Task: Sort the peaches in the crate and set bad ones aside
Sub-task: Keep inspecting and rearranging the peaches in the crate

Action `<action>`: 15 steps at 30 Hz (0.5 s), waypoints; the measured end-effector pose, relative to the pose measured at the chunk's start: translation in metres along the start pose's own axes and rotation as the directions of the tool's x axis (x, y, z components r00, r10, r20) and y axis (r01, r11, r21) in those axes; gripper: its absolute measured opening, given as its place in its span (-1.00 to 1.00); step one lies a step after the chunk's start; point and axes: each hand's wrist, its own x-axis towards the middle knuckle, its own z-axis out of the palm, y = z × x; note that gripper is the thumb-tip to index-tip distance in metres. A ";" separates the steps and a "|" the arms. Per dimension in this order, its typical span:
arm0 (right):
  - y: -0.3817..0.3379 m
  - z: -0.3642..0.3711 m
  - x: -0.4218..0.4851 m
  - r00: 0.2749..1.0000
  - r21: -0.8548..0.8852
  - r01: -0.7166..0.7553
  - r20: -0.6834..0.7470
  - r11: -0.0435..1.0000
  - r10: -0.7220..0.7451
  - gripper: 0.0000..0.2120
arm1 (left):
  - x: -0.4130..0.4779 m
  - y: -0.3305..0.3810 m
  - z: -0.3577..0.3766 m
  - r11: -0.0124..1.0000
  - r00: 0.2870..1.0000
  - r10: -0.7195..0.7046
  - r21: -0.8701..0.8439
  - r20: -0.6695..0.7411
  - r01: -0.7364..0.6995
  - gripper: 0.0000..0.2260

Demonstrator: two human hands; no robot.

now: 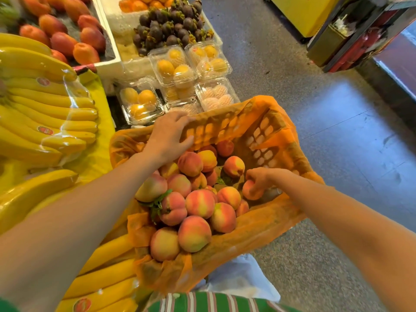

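An orange slatted plastic crate (263, 140), lined with thin orange plastic film (258, 228), is seen tilted between the two bare forearms. A heap of pink-and-yellow peaches (200, 203) is held in it, piled mostly toward the near and left sides, with a few green leaves caught among them.

The left hand (167, 138) is set on the crate's far rim. Its fingers (180, 117) are hooked, slightly spread, over the film-covered top edge, while the thumb is pressed against the inner wall, so the rim is clamped between them.

The right hand (258, 179) is lowered inside the crate by the right wall. One small pinkish-red peach (251, 191) is gripped there, just beside the right edge of the heap. The fingers are curled closely round its top and far side, and the thumb is hidden behind the fruit. Whether this peach rests on the crate's bottom or is lifted clear of it cannot be told.

Yellow bananas in clear wrap (45, 104) are laid on a yellow stand just to the left of the crate. Clear plastic clamshell boxes of yellow fruit (173, 66) are stacked beyond the far rim. Farther back, dark purple mangosteens (171, 25) and red-orange mangoes (67, 39) are displayed in white trays. A grey speckled floor (337, 154) is seen to the right, and a green striped garment (213, 302) at the bottom edge.
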 end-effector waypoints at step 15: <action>-0.112 -0.028 -0.092 0.871 0.329 0.407 0.141 0.852 -0.471 -0.45 | -0.058 0.010 -0.058 0.992 0.602 0.056 -0.112 0.796 0.055 -0.55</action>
